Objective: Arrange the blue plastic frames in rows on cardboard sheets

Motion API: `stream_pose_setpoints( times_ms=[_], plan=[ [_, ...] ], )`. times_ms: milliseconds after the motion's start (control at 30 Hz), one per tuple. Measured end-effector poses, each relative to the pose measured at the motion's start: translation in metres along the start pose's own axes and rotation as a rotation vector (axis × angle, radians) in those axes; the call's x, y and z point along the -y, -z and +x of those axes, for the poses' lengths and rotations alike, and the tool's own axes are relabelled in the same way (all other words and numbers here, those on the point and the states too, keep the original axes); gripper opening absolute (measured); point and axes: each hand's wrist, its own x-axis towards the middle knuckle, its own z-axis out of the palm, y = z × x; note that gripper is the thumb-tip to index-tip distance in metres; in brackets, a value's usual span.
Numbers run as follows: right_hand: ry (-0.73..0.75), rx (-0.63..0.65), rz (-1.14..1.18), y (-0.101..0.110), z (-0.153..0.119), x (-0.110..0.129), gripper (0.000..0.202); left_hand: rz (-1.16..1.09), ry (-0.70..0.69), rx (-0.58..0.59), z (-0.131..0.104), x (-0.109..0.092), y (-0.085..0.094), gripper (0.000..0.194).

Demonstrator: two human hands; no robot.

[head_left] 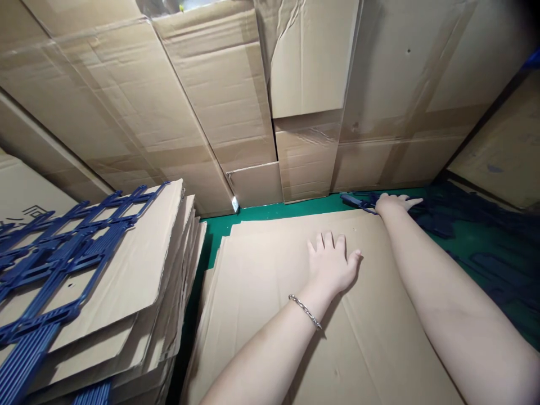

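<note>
Below a wall of cardboard boxes (392, 112), a stack of cardboard sheets (261, 270) covers the middle of the green worktop (270, 212), with a second pile (143, 270) bearing blue plastic frames (78, 247) along its left edge. The left hand (331, 261) lies palm-down on the sheets, fingers spread, holding nothing; the right hand (394, 203), also open and gripping nothing I can see, reaches past the stack's far right corner over blue plastic pieces (354, 201). I judge this a reaching step, calling next for right fingers closing on a piece.
</note>
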Motion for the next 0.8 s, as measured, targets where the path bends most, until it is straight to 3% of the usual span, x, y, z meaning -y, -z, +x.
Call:
stream_pose_setpoints(
  times_ms=[300,433,700,800],
  plan=[
    [0.029,-0.072,0.097,-0.006,0.005,-0.005,0.046,0.012,0.000,0.012,0.002,0.000,0.000,0.054],
    [0.046,-0.173,0.296,-0.002,0.000,-0.015,0.047,0.020,0.004,0.006,0.003,-0.001,0.000,0.053],
    [0.012,-0.533,0.642,0.025,-0.020,-0.041,0.034,0.012,0.000,0.000,0.001,-0.001,0.000,0.053],
    [0.041,-0.578,0.777,0.047,-0.021,-0.048,0.035,0.004,0.009,0.004,0.001,-0.001,0.001,0.053]
  ],
)
